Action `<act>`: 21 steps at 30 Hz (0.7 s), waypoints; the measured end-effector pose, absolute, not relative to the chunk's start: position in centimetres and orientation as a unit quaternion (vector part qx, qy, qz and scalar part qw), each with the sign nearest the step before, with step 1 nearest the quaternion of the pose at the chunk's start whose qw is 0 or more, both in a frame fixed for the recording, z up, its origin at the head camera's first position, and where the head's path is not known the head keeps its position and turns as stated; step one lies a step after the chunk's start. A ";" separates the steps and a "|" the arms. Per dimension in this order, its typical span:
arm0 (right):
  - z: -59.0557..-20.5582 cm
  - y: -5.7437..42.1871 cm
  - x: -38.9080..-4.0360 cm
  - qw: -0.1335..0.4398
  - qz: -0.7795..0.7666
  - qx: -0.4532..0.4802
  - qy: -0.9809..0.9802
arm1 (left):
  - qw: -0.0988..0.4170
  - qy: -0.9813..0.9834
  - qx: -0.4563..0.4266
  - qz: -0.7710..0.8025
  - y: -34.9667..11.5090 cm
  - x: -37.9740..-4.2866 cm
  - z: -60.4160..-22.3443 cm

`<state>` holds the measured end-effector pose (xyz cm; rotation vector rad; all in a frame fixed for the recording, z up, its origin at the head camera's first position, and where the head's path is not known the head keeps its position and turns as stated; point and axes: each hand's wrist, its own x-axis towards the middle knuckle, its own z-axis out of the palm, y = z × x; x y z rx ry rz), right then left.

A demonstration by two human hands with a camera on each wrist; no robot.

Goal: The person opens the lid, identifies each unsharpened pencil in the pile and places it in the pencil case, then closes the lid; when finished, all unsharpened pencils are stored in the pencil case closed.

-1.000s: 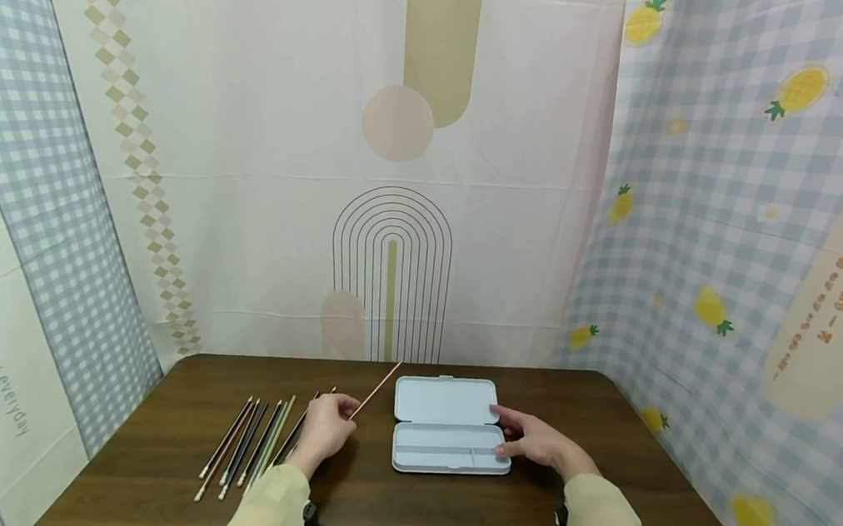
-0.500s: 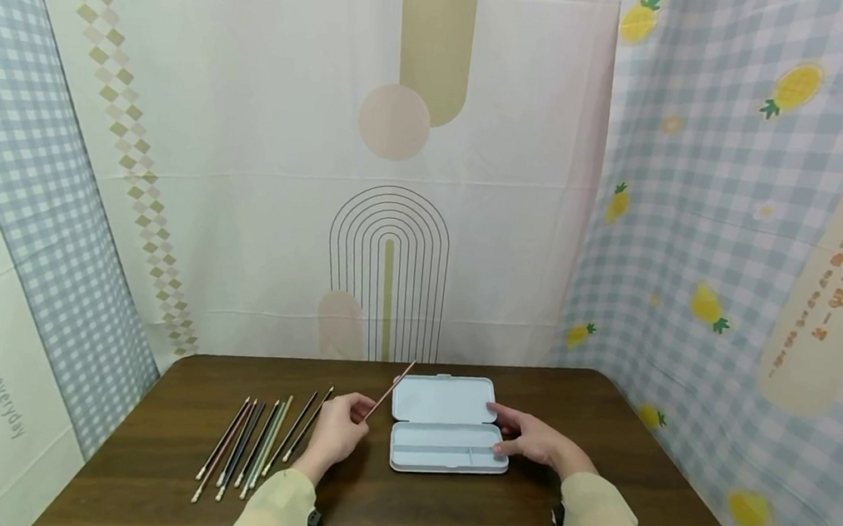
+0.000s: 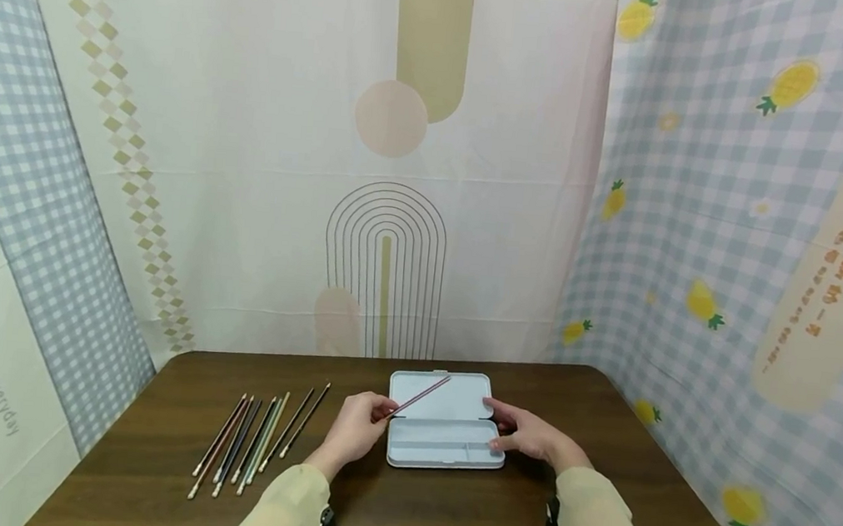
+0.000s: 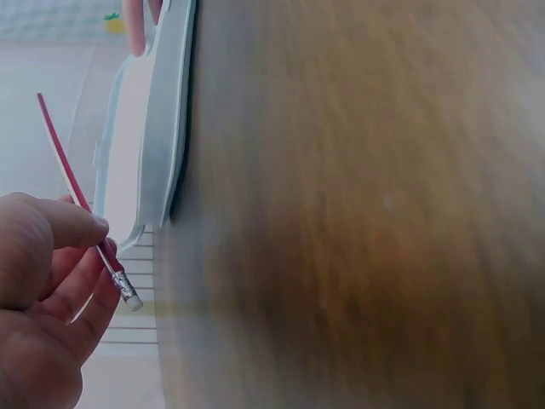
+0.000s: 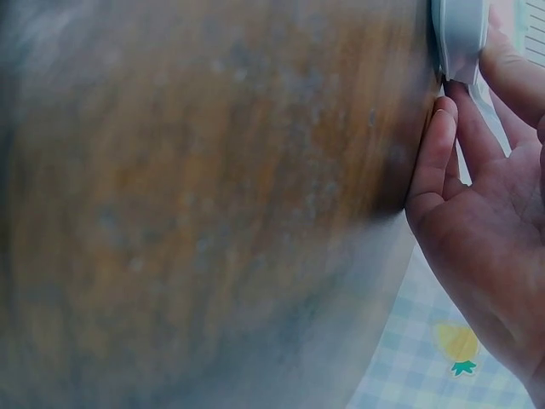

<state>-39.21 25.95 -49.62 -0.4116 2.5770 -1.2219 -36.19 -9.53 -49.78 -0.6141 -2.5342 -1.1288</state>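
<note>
My left hand pinches a red pencil between thumb and fingers near its eraser end. The left wrist view shows its metal band and white eraser below the fingertips. Slanting up to the right, the pencil overlaps the raised lid of a pale blue pencil case in the head view. The case lies unfolded, with a long compartment and smaller sections in its base, and no pencils show inside. At its right end my right hand holds it, thumb on the base's rim and a finger at the lid's edge.
Several pencils with white erasers lie roughly side by side on the left of the dark wooden table. A patterned white curtain hangs behind, with a checked pineapple-print curtain on the right.
My left hand has carried the red pencil rightward from the row of pencils to the pencil case, the pencil tilting flatter. The right hand stays at the case's right end.
</note>
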 end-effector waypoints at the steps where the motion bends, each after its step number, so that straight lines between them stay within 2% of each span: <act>1: -49.6 25.9 -39.2 0.130 -0.418 -0.143 0.888 | 0.150 -0.884 -0.216 -0.387 -9.3 -36.2 -49.7; 21: -49.3 25.9 -38.9 0.128 -0.418 -0.135 0.889 | 0.099 -0.910 -0.248 -0.317 -5.4 -36.7 -49.1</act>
